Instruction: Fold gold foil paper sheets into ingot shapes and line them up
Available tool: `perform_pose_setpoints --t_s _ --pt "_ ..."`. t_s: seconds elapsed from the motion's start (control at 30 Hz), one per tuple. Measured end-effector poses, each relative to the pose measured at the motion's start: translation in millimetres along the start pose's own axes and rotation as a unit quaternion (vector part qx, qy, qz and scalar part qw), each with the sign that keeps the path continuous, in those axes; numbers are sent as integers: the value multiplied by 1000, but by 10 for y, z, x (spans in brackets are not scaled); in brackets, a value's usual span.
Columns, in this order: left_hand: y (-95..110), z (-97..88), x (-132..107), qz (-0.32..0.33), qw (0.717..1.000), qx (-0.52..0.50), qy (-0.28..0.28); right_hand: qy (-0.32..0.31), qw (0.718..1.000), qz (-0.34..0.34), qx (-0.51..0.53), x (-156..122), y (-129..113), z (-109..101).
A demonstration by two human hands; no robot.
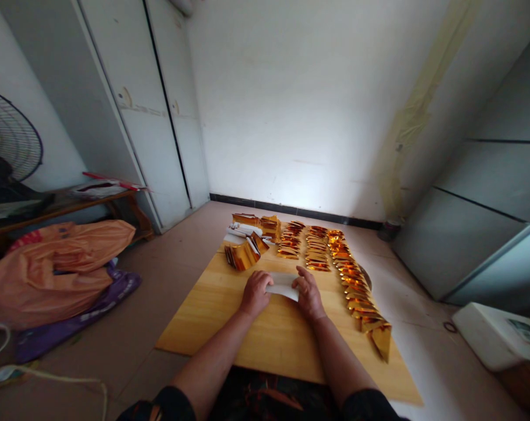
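Observation:
Between my hands, just above the wooden board, is a pale sheet of paper point(284, 286), slightly bowed. My left hand point(256, 292) pinches its left end with the fingers curled. At its right end, my right hand point(309, 293) grips the edge, with one finger raised. Beyond my left hand lies a curved stack of gold foil sheets point(243, 254), some showing white undersides. Rows of folded gold foil pieces run along the board: one row point(290, 240) ahead, a second row point(317, 248) beside it, and a long row point(356, 286) down the right side.
The wooden board point(203, 316) sits low before me. More gold foil point(270, 227) and a white bundle point(246, 230) lie at its far left. An orange bag point(63, 275) rests at left, near a fan point(10, 134). A white box point(495, 336) stands at right.

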State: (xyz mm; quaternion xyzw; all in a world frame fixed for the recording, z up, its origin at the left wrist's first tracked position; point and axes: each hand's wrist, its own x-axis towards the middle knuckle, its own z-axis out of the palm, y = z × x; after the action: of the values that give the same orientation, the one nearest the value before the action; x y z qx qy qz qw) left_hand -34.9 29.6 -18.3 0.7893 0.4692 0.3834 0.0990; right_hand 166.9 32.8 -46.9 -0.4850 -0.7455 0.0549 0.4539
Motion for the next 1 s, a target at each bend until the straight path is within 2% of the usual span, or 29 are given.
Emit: perform_pose_setpoints --t_s 0.1,0.2,0.37,0.57,0.7,1.0 --pt "17 3 -19 35 999 0 0 10 998 -43 -48 36 -108 -91" --pt "21 22 -29 42 999 2 -30 -28 995 -59 -78 54 -170 -144" --pt "40 26 -32 1 994 44 -98 -76 994 -35 -69 44 -152 -147" --pt "83 -13 -36 1 990 65 -126 -122 991 -9 -58 18 -112 -213" --pt "76 -24 -48 -5 991 44 -130 -129 990 -3 -59 -12 -76 -251" --pt "2 -37 -142 39 988 24 -148 -111 993 0 -44 -20 -10 -223"
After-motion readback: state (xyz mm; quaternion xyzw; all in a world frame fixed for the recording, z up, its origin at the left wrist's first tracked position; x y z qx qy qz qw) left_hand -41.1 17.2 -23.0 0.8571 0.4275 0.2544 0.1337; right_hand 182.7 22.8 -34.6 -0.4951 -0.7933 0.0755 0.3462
